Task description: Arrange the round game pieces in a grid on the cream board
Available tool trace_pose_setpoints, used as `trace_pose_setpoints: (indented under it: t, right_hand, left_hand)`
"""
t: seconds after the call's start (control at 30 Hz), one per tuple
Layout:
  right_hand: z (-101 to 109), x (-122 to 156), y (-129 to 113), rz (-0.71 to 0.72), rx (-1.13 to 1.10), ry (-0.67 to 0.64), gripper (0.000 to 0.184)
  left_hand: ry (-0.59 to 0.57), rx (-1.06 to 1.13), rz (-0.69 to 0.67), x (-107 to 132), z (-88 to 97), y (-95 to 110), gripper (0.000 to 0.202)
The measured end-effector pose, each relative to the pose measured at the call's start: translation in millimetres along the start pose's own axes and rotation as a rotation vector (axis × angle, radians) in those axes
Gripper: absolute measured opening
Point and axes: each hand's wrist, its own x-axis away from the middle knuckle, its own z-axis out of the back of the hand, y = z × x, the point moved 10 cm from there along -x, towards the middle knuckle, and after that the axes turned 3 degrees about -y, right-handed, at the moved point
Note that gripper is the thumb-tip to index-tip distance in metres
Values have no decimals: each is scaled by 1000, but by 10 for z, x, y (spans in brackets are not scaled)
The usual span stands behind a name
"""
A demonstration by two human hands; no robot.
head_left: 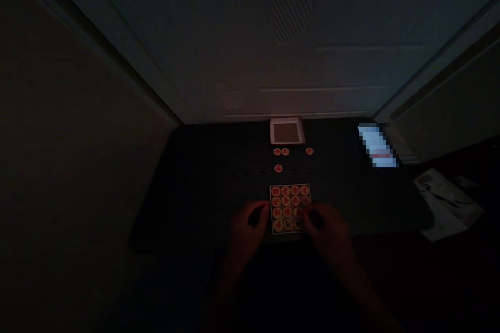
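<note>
A shallow square box point(271, 197) with a pale rim lies on the dark table, filled with rows of round Chinese chess pieces point(285, 191). Most characters are red; a couple in the nearest row look black. At the box's left edge, my left hand point(247, 229) is curled, thumb and finger closed against the rim. My right hand point(330, 229) reaches over the right side, its fingertips pinched together above the third row. Those fingers cover part of the pieces there, so what they hold is hidden. Beyond the box lies a single loose piece point(278, 168).
Farther back, two pieces point(281, 151) lie side by side, with another piece point(309, 151) to their right. Behind them sits a white-rimmed open tray point(272, 132). A lit, blurred-out phone-like screen point(377, 145) is at right. A panel with hearts point(291, 8) rises behind the table.
</note>
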Motion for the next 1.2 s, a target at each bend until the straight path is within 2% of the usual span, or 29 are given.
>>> trace_pose_setpoints:
  t: [0.27, 0.53, 0.77, 0.9, 1.2]
  right_hand:
    - [24, 77, -173, 207, -68, -36, 12]
    - [-28, 80, -134, 222, -60, -50, 15]
    - [46, 79, -167, 202, -78, -19, 11]
    - [148, 53, -69, 157, -80, 37, 14]
    - [311, -232, 382, 46, -71, 93, 24]
  left_hand:
    - [-6, -1, 16, -6, -9, -2, 18]
    - [-6, 1, 6, -3, -8, -1, 17]
    - [-7, -3, 22, 8, -10, -27, 18]
    - [-10, -5, 23, 3, -6, -21, 17]
    - [-23, 29, 54, -13, 5, -27, 18]
